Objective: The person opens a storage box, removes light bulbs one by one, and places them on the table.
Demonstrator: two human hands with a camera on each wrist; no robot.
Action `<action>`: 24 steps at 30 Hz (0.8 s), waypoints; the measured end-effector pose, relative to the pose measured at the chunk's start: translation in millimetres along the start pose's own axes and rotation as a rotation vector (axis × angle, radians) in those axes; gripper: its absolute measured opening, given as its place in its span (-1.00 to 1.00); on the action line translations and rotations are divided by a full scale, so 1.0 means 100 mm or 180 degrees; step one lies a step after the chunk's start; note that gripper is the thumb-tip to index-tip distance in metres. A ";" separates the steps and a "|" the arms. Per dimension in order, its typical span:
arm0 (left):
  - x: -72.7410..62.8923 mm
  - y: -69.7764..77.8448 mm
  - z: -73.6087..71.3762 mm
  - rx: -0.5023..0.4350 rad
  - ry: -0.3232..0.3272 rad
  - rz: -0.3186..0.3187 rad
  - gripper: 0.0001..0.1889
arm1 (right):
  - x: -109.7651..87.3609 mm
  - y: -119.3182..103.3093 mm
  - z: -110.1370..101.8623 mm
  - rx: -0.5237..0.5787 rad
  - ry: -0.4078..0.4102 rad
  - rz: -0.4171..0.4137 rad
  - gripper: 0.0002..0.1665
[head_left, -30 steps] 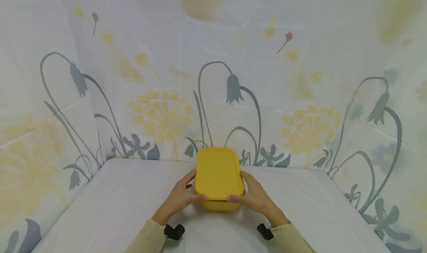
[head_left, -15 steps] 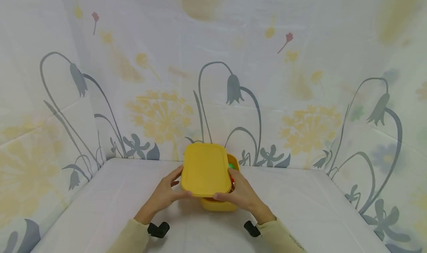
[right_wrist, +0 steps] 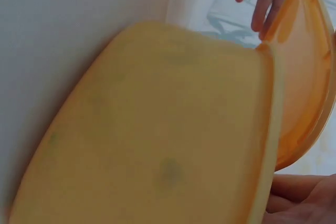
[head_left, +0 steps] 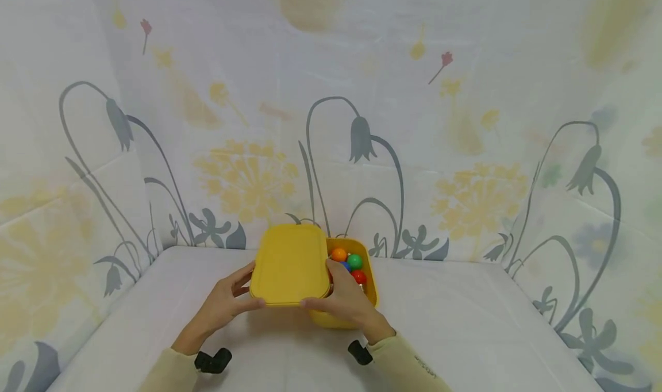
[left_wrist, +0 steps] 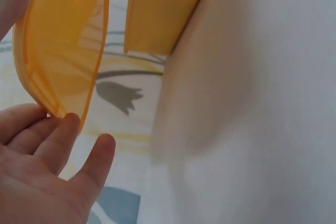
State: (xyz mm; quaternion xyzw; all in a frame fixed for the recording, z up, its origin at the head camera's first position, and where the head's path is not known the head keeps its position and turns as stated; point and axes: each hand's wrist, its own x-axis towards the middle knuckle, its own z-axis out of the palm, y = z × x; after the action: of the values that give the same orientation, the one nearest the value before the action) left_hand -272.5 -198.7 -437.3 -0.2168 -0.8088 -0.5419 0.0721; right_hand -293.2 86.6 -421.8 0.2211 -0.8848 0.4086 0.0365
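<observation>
A yellow lid [head_left: 292,262] is held level between both hands, above and to the left of the yellow box [head_left: 336,321] it partly covers. My left hand [head_left: 217,304] grips the lid's left edge, thumb at the near corner. Its right edge is pinched by my right hand [head_left: 347,298], which passes over the box. Inside the box lie small glossy balls: orange [head_left: 338,255], green [head_left: 354,261], red [head_left: 359,276] and a partly hidden blue one. In the right wrist view the box wall [right_wrist: 157,119] stands in front of the lid's underside [right_wrist: 304,82].
The box stands on a white-covered table [head_left: 465,323] near the back. A white cloth [head_left: 331,64] printed with grey and yellow flowers rises behind and at both sides. Black wrist mounts [head_left: 213,361] sit on both wrists.
Both hands have lifted the lid off the box and carried it left. The box has stayed in place, and the coloured balls inside have come into view.
</observation>
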 end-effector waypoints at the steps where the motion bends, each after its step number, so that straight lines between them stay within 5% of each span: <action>1: -0.02 -0.01 -0.03 0.0007 0.0001 -0.0001 -0.08 | 0.01 -0.02 0.03 -0.0027 -0.0007 0.0029 0.16; 16: -0.19 -0.09 -0.43 -0.0013 0.0031 -0.0155 -0.11 | 0.17 -0.26 0.39 0.0236 -0.0020 0.0296 0.27; 24: -0.26 -0.10 -0.59 -0.0047 -0.0002 -0.0306 -0.10 | 0.26 -0.38 0.53 0.0449 0.0026 0.0034 0.08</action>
State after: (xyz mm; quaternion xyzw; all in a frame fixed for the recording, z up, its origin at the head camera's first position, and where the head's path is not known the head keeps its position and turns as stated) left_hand -260.6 -262.5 -430.8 -0.1784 -0.8142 -0.5507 0.0442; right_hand -294.3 16.7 -423.3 0.2168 -0.8548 0.4710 0.0223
